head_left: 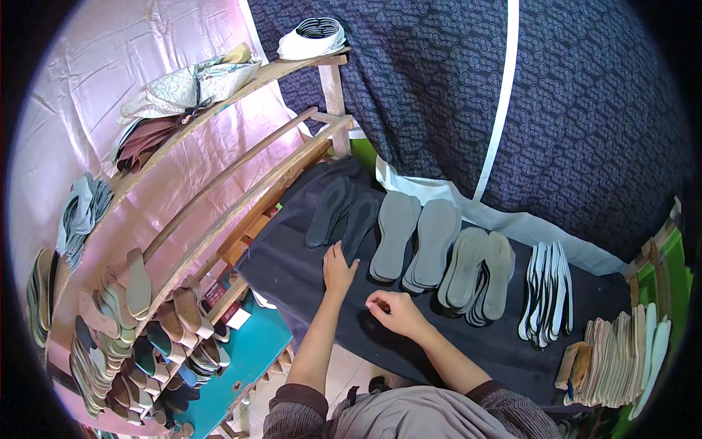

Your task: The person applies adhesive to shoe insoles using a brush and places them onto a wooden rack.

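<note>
My left hand (339,271) reaches to the near ends of two dark insole stacks (356,228), fingers stretched and thumb apart. Its fingertips are at the lower end of these stacks; whether they press on them I cannot tell. My right hand (398,313) hovers over the dark cloth with fingers curled in; anything inside them is hidden. Beyond it lie two stacks of grey insoles (433,241). Farther right are fanned olive-grey insoles (465,271), then a spread row of thin white-edged, sole-shaped pieces (545,289).
A dark cloth (292,249) covers the table. At its right end stands a tight row of beige sole-shaped pieces (610,358) beside brown blocks (572,366). A wooden rack (219,172) on the left carries shoe lasts (172,322) and bundles. A patterned dark curtain (585,132) hangs behind.
</note>
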